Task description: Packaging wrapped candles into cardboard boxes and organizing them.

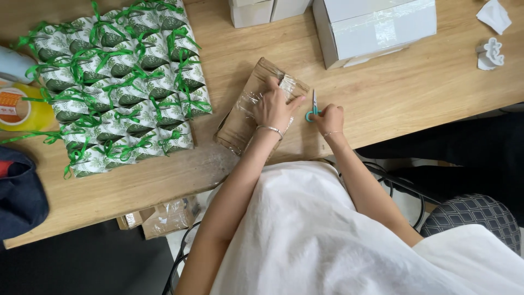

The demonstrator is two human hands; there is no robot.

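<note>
My left hand (274, 106) presses down flat on a brown cardboard parcel (245, 117) wrapped in clear plastic film, lying on the wooden table (415, 87). Its fingers rest on the crinkled film at the parcel's right end. My right hand (329, 117) sits just right of the parcel and holds small scissors (313, 105) with teal handles, blades pointing away from me. A thin bracelet circles each wrist.
Several small white-and-green patterned boxes tied with green ribbon (123, 82) stand in rows at left. White cartons (376, 27) sit at the back. A yellow tape roll (19, 109) and dark blue cloth (19, 194) lie at far left. Wrapped packages (164, 216) lie under the table.
</note>
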